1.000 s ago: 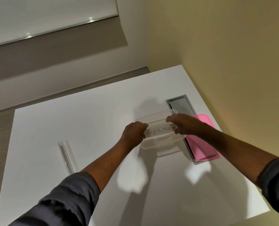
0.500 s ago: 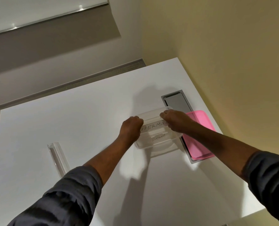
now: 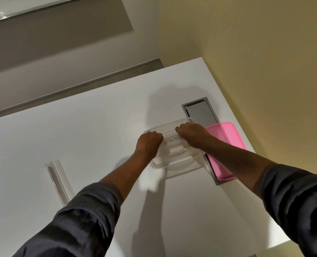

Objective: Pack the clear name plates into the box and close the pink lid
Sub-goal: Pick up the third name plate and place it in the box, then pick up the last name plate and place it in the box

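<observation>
Hands, left [image 3: 148, 143] and right [image 3: 190, 133], grip closed on stiff, slick name plate [image 3: 171, 142] ends over clear box [image 3: 174, 163]; likely light, scratch-prone.

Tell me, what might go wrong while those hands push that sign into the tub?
The left hand and right hand hold a lettered name plate at the clear box; it could jam crooked. Another name plate lies apart and might be forgotten before the pink lid goes on.
</observation>
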The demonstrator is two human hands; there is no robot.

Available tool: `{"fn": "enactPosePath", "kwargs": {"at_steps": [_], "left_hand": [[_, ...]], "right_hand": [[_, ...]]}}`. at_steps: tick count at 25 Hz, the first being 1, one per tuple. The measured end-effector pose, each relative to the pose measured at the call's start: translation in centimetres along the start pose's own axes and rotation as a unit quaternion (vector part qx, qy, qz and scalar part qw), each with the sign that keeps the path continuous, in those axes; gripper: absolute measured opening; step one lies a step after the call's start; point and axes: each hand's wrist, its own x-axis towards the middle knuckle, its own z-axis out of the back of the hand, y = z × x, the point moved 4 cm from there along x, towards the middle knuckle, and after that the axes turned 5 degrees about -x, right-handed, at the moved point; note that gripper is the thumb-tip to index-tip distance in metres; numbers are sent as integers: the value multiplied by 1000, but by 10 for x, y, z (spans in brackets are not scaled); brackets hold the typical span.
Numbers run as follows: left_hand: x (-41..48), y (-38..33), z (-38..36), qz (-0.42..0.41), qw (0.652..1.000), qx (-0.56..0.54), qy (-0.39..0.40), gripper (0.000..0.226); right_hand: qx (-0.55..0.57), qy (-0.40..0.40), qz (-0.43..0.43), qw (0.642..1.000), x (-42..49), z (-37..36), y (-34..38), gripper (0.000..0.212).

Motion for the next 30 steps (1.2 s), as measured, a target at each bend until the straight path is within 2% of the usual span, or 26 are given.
{"fn": "enactPosePath", "kwargs": {"at_steps": [6,10,12,15,18,22,26,30], "left_hand": [[0,-4,-8,-1,999,33,19,27],[-1,-5,-8,3,999,32,5,26],[-4,-5,-5,5,1000,13,-14,23],[-14,-3,7,19,995,-70,-63,18],[-40,9,24,57,967,-201,-148,27],[-96,41,33,144,901,-341,-226,26],[-155,91,22,246,858,-391,-224,23],[-222,154,-7,342,823,-404,-204,25]], "right_hand": [[-9,12,1,1000,2,-5,3,26],[6,-4,1,1000,1,-4,3,26],[24,-23,-6,999,0,-1,4,27],[85,-48,-44,994,-4,8,8,33],[173,-65,-89,979,-10,23,21,44],[273,-117,-108,949,-16,55,61,49],[326,-161,-88,927,-15,96,127,44],[375,-129,-52,917,-1,118,208,43]]}}
